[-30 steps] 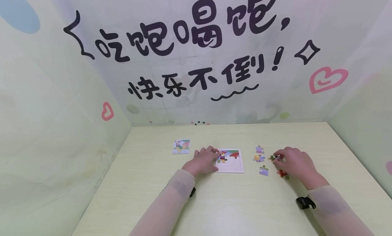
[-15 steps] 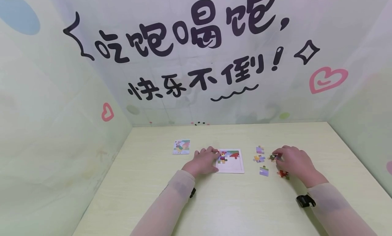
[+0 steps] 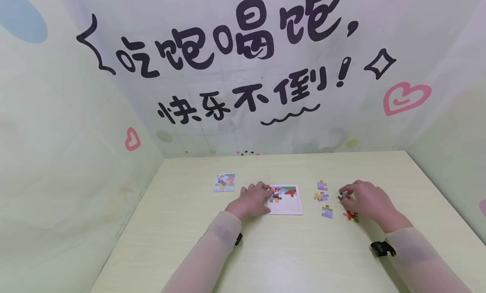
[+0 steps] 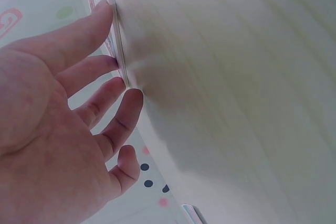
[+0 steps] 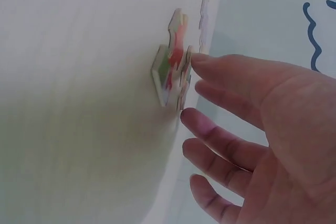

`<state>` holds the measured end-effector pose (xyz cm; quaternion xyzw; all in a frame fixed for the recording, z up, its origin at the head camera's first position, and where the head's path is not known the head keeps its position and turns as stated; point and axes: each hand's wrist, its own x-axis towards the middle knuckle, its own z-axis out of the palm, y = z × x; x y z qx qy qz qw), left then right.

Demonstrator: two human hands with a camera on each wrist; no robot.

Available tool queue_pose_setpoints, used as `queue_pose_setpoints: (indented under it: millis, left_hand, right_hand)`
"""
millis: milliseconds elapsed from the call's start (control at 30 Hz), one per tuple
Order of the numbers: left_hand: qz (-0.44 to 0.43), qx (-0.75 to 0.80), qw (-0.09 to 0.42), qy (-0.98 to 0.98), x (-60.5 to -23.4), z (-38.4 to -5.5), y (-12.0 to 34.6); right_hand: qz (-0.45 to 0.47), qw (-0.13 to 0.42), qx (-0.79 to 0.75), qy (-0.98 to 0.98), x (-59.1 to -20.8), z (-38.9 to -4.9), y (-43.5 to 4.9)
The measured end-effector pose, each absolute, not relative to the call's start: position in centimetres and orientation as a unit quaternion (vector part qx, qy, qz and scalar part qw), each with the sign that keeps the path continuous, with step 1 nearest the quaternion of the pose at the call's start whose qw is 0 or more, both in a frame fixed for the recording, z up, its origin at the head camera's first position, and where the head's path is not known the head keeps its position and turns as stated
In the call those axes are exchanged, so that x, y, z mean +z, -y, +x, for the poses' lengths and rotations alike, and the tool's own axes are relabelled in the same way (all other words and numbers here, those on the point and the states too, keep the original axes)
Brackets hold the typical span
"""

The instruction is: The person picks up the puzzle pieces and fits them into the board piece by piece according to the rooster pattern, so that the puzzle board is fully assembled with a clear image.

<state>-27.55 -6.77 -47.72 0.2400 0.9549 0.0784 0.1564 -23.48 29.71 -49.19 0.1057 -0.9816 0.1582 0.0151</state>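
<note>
My left hand [image 3: 250, 201] rests at the left edge of a white puzzle board [image 3: 286, 208], thumb and fingers touching it, slightly bent and spread in the left wrist view. Several joined pieces with a colourful animal picture fill the board's upper part. To the right, my right hand [image 3: 370, 202] pinches a dark green and white puzzle piece [image 3: 341, 196] between thumb and fingers, at or just above the table. Beside that hand lies a red puzzle piece [image 3: 350, 215], which the right wrist view shows with a green part.
Left of the board lie a lilac puzzle piece [image 3: 322, 185], a yellow and lilac piece [image 3: 321, 196] and a lilac and green piece [image 3: 327, 212], between board and right hand. A small picture card [image 3: 225, 182] lies at the back left. A printed cloth wall [image 3: 243, 137] borders the table.
The dark green puzzle piece has shifted slightly right and turned in my right fingers. My left hand and the board have stayed in place.
</note>
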Motion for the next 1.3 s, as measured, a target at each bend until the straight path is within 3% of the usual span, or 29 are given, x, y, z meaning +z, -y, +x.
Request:
queue_pose_setpoints:
  millis: [700, 1300]
  left_hand:
    - [0.248, 0.073, 0.148, -0.954, -47.7, -27.6, 7.0]
    - [0.25, 0.061, 0.147, -0.955, -47.3, -27.2, 6.8]
  right_hand:
    - [0.086, -0.036, 0.202, 0.975, -49.1, -23.8, -29.5]
    - [0.118, 0.013, 0.232, 0.965, -48.6, -23.4, -27.4]
